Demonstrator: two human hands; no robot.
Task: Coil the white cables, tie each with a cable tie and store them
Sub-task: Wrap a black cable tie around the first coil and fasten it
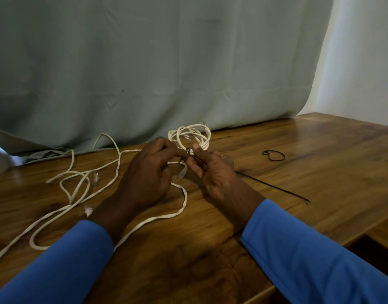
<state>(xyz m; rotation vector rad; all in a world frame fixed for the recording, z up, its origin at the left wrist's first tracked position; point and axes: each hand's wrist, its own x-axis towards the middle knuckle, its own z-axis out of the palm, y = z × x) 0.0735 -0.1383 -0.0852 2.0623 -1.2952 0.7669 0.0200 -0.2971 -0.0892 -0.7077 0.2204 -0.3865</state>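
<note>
A coiled white cable [194,134] stands up off the wooden table [298,150] just behind my hands. A dark cable tie [188,152] is wrapped round the near side of the coil. My left hand [149,172] pinches the coil and the tie at that wrap. My right hand [212,170] pinches the tie from the other side, and the tie's long black tail [276,188] runs out to the right over the table. A second white cable [83,189] lies loose and uncoiled across the left of the table, with clear plug ends [95,177] showing.
A looped black cable tie [273,155] lies on the table to the right. A grey-green curtain [145,62] hangs behind the table and bunches at its back edge. The table's right front corner drops to a dark gap [372,253].
</note>
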